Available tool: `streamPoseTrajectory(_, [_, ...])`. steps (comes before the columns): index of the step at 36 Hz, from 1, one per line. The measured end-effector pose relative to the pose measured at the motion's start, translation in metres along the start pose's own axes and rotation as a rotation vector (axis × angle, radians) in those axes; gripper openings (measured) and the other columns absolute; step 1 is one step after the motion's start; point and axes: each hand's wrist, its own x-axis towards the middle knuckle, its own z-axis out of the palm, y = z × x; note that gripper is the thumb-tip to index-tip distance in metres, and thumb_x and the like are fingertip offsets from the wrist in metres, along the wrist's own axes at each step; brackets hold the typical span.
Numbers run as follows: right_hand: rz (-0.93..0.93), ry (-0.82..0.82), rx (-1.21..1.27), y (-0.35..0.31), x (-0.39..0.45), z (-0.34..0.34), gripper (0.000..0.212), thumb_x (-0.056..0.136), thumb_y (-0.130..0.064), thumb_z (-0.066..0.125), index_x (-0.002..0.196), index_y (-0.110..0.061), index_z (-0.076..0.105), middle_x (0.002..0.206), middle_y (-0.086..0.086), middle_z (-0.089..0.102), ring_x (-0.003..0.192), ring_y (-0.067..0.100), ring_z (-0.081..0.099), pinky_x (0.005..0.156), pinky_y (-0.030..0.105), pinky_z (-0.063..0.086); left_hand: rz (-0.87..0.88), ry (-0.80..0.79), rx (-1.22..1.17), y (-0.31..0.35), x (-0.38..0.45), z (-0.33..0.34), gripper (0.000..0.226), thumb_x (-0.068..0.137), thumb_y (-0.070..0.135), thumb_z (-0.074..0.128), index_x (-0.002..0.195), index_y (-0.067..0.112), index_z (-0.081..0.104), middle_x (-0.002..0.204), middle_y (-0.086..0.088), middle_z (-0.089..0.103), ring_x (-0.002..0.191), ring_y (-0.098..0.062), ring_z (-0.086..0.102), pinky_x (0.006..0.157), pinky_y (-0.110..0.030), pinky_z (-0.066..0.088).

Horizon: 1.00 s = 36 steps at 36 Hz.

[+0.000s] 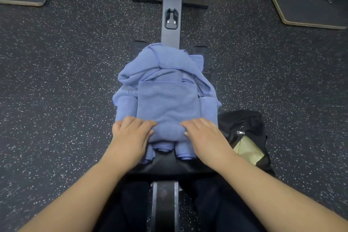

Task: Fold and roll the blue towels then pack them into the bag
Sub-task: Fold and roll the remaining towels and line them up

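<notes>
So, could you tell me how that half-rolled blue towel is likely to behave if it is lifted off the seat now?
The blue towel would probably flop and sag, since it drapes in soft folds. The roll under the left hand and right hand looks loose, so it may unwind once released. It likely grips rather than slides, given its textured weave.

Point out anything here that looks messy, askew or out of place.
Behind the folded blue towel that the left hand and right hand are rolling, a crumpled blue towel lies bunched and unfolded on the black bench. The black bag sags open on the floor.
</notes>
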Motion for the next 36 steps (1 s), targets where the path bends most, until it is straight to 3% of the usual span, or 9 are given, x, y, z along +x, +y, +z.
streamPoseTrajectory(5, [0.029,0.018,-0.047,-0.002,0.003,0.001,0.029,0.084,-0.024,0.037,0.09,-0.019,0.065,0.076,-0.004,0.059,0.073,0.022,0.057,0.069,0.026,0.031,-0.03,0.026,-0.03,0.004,0.001,-0.001,0.033,0.09,0.034,0.036,0.107,0.03,0.064,0.099,0.001,0.059,0.098,-0.02,0.044,0.081,-0.035,0.025])
streamPoseTrajectory(10, [0.029,0.08,-0.066,-0.002,0.007,0.004,0.026,0.082,-0.02,0.038,0.087,-0.017,0.063,0.077,0.0,0.058,0.077,0.024,0.051,0.066,0.03,0.026,0.05,0.019,-0.074,0.01,0.005,-0.009,0.027,0.081,0.022,0.039,0.101,0.034,0.052,0.102,0.008,0.051,0.094,-0.015,0.045,0.075,-0.026,0.017])
streamPoseTrajectory(14, [0.054,0.138,-0.078,-0.001,0.009,0.007,0.026,0.087,-0.023,0.039,0.086,-0.016,0.065,0.082,0.001,0.057,0.083,0.022,0.043,0.069,0.032,0.028,0.074,0.028,-0.051,0.012,0.005,-0.01,0.024,0.08,0.02,0.039,0.097,0.033,0.051,0.1,0.008,0.055,0.092,-0.015,0.043,0.074,-0.026,0.015])
streamPoseTrajectory(19, [0.108,0.19,-0.092,0.0,0.013,0.006,0.027,0.089,-0.03,0.041,0.083,-0.017,0.064,0.082,0.002,0.057,0.081,0.021,0.038,0.066,0.033,0.026,0.053,0.016,0.001,0.012,0.004,-0.01,0.022,0.082,0.034,0.044,0.101,0.033,0.055,0.1,0.01,0.057,0.096,-0.016,0.049,0.077,-0.032,0.023])
streamPoseTrajectory(23, [0.028,0.198,-0.041,-0.001,0.013,0.001,0.014,0.08,-0.017,0.044,0.082,-0.016,0.057,0.08,0.003,0.052,0.074,0.022,0.042,0.063,0.032,0.031,0.053,-0.025,0.057,0.012,0.006,-0.011,0.031,0.078,0.047,0.047,0.106,0.033,0.052,0.103,0.009,0.057,0.1,-0.016,0.046,0.076,-0.034,0.022])
streamPoseTrajectory(29, [-0.018,0.187,0.019,-0.005,0.013,0.001,0.019,0.075,-0.012,0.042,0.079,-0.013,0.061,0.078,0.006,0.053,0.069,0.026,0.048,0.056,0.036,0.043,0.03,0.029,0.121,0.012,0.006,-0.004,0.054,0.064,0.028,0.084,0.108,0.03,0.055,0.114,0.0,0.059,0.108,-0.021,0.046,0.08,-0.038,0.026])
streamPoseTrajectory(31, [0.001,0.196,0.005,-0.005,0.013,0.002,0.017,0.076,-0.015,0.046,0.083,-0.014,0.062,0.08,0.004,0.055,0.073,0.024,0.045,0.061,0.035,0.04,0.014,0.077,0.138,0.011,0.006,-0.001,0.049,0.067,0.027,0.081,0.109,0.029,0.056,0.121,-0.006,0.057,0.112,-0.025,0.045,0.083,-0.042,0.027])
streamPoseTrajectory(33, [0.022,0.176,0.005,-0.007,0.012,0.0,0.019,0.078,-0.025,0.047,0.086,-0.015,0.061,0.084,0.003,0.056,0.078,0.023,0.046,0.065,0.033,0.037,0.014,0.133,0.156,0.01,0.007,0.0,0.034,0.077,0.031,0.066,0.109,0.029,0.056,0.123,-0.008,0.055,0.113,-0.027,0.044,0.084,-0.043,0.028])
streamPoseTrajectory(36, [0.038,0.144,-0.021,-0.008,0.011,-0.002,0.031,0.077,-0.039,0.048,0.092,-0.015,0.06,0.091,0.001,0.058,0.085,0.022,0.049,0.07,0.033,0.039,0.019,0.145,0.149,0.009,0.007,0.001,0.033,0.081,0.035,0.047,0.112,0.029,0.057,0.117,-0.007,0.054,0.108,-0.027,0.045,0.082,-0.041,0.028])
